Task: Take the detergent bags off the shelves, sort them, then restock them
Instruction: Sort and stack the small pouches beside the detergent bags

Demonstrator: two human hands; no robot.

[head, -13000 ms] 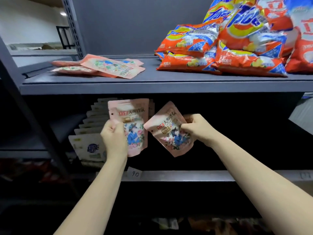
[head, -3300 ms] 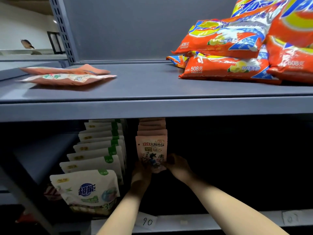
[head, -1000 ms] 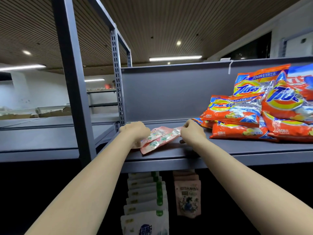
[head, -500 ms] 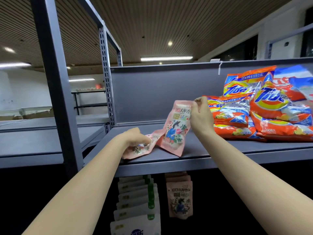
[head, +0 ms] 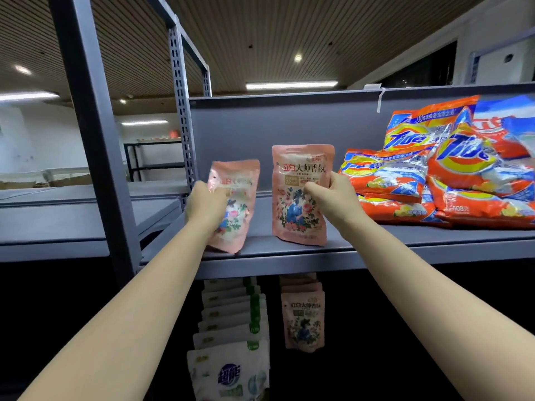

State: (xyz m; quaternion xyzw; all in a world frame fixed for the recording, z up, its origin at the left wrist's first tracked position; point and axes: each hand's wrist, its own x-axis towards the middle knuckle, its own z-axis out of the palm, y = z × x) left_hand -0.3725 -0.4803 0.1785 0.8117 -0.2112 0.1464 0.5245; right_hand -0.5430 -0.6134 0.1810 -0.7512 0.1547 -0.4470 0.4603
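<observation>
Head view, both arms raised to the upper shelf [head: 347, 256].

Left hand [head: 205, 205]: fingers curled round the left edge of a pink pouch [head: 236, 204], holding it upright, slightly tilted, lower edge at or just above the shelf near its front lip. I cannot tell whether it touches. Print on this pouch is blurred.

Right hand [head: 330, 195]: thumb and fingers pinch the right side of a second pink pouch [head: 299, 195], upright and square to me, floral print with a figure in blue, bottom edge on or just over the shelf. The two pouches are side by side, with a narrow gap between them.

On the same shelf, to the right: a pile of orange detergent bags [head: 440, 180], stacked flat and leaning on the grey back panel [head: 275, 123].

Below the shelf: a hanging row of matching pink pouches [head: 302, 322], one behind another, and just to their left a row of white-and-green pouches [head: 231, 328], front one with blue lettering.

Far left: grey upright post [head: 92, 134] and neighbouring shelving [head: 52, 224].
</observation>
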